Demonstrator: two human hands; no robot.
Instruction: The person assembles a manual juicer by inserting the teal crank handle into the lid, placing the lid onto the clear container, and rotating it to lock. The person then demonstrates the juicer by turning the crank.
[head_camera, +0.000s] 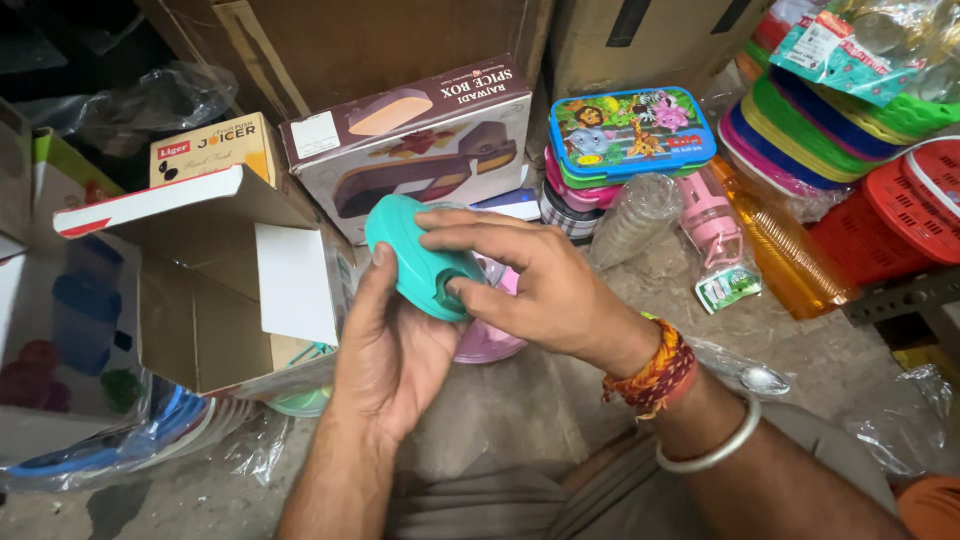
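Observation:
A round teal plastic lid (405, 250) sits between both my hands at the centre of the view, tilted on edge. My left hand (385, 350) cradles it from below, thumb against its left rim. My right hand (530, 280) lies over its right side, fingers curled into the recess on its face. Behind the hands, a pink and clear plastic piece (495, 340) rests on the floor, mostly hidden.
An open cardboard box (200, 290) stands to the left. A brown and white product box (420, 150) leans behind. Lunch boxes (630, 135), a pink bottle (712, 225), an orange bottle (790, 260), coloured plates (800, 140) and a red basket (900, 215) crowd the right.

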